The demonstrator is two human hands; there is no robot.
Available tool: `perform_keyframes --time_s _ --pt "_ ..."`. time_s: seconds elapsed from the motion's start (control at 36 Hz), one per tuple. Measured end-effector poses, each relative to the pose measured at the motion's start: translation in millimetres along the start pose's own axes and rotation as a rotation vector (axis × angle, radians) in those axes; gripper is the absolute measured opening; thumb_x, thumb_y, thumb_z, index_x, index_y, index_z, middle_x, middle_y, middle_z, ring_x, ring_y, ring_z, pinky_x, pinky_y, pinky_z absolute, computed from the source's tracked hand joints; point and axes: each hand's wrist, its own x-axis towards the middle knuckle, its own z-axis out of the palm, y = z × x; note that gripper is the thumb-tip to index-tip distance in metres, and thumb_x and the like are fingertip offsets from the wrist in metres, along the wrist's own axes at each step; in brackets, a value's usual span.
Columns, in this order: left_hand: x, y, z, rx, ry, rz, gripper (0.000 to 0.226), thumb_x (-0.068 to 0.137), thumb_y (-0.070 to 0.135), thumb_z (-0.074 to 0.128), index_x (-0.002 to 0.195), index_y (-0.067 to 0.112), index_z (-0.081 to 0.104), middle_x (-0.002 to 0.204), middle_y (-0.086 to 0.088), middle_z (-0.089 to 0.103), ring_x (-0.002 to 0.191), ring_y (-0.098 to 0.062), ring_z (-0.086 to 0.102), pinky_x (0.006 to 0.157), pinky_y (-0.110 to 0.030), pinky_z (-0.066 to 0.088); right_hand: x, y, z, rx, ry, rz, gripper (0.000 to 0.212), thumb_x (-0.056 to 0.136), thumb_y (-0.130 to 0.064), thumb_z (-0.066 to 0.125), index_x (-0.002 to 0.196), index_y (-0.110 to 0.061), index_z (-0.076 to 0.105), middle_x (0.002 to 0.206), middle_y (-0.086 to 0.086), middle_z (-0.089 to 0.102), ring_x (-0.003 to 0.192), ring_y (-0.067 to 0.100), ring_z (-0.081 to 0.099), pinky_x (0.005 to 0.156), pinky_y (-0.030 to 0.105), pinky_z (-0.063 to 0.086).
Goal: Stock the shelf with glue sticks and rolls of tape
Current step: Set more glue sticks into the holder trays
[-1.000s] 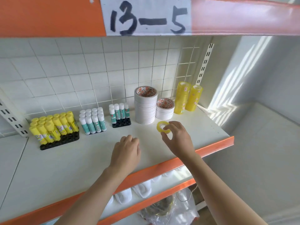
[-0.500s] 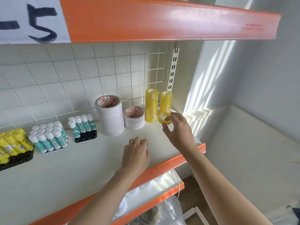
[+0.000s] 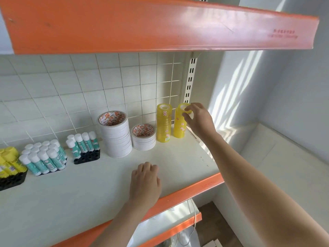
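Two stacks of yellow tape stand side by side at the back right of the shelf [image 3: 178, 157], and the right hand [image 3: 197, 120] has now carried its small yellow tape roll [image 3: 186, 111] up from the open shelf to the top of the right-hand stack [image 3: 180, 122]. A second ago that roll hung in the air in front of the white tape; half a second ago it was level with the foot of the yellow stacks. Judging from this, the roll is about to be seated as the new top layer, and what remains is to line it up and let go.

The right fingers [image 3: 187, 115] curl round the roll and pinch its rim, thumb below and fingertips above, only narrowly parted. The roll sits at the fingertips, touching or just over the stack's top; which of the two I cannot tell. Just left of those fingers stands the left-hand stack [image 3: 163, 125], apart from them.

The left hand [image 3: 145, 180] rests knuckles-up on the shelf near its front edge, as it did a second ago, fingers loosely curled and holding nothing. Beyond its fingertips stand the tall white tape stack [image 3: 115, 134] and the short white tape stack [image 3: 143, 137], with the glue sticks [image 3: 83, 143] further left.
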Motion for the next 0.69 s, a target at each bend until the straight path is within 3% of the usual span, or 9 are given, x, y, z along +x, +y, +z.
perform_keyframes --time_s 0.19,0.31,0.39,0.56,0.69 --pt "0 -2 2 -0.022 0.004 -0.013 0.013 0.070 0.016 0.063 0.081 0.021 0.057 0.082 0.003 0.054 0.078 -0.022 0.054 0.066 -0.036 0.046 9 -13 11 0.037 0.008 -0.063 0.020 0.090 -0.023 0.065 0.106 -0.011 0.066 0.118 0.005 0.059 0.094 0.024 0.060 0.073 0.028 0.042" --pt "-1 -2 2 -0.048 -0.009 -0.021 0.010 0.074 0.016 0.059 0.083 0.021 0.056 0.085 0.003 0.054 0.083 -0.023 0.053 0.070 -0.037 0.044 15 -28 17 0.072 0.001 -0.115 0.020 0.090 -0.023 0.066 0.106 -0.011 0.067 0.118 0.006 0.059 0.096 0.022 0.059 0.070 0.023 0.035" --pt "-1 -2 3 -0.038 -0.026 -0.033 0.009 0.076 0.016 0.056 0.085 0.020 0.056 0.086 0.002 0.053 0.084 -0.023 0.053 0.072 -0.036 0.043 21 -35 22 0.061 -0.027 -0.125 0.021 0.089 -0.024 0.066 0.106 -0.011 0.068 0.119 0.006 0.059 0.098 0.024 0.060 0.072 0.028 0.044" --pt "0 -1 -1 -0.035 -0.087 -0.022 0.016 0.084 0.019 0.047 0.098 0.020 0.056 0.099 0.003 0.052 0.097 -0.022 0.050 0.084 -0.035 0.040 29 -36 29 0.031 -0.099 -0.121 0.022 0.089 -0.024 0.065 0.106 -0.009 0.067 0.117 0.009 0.059 0.100 0.026 0.059 0.078 0.031 0.045" --pt "1 -2 1 -0.044 0.013 -0.006 0.014 0.067 0.015 0.062 0.079 0.019 0.056 0.080 0.002 0.053 0.075 -0.023 0.055 0.063 -0.038 0.048 33 -38 32 0.030 -0.125 -0.108 0.023 0.089 -0.027 0.064 0.106 -0.012 0.067 0.117 0.009 0.059 0.097 0.027 0.060 0.081 0.036 0.049"
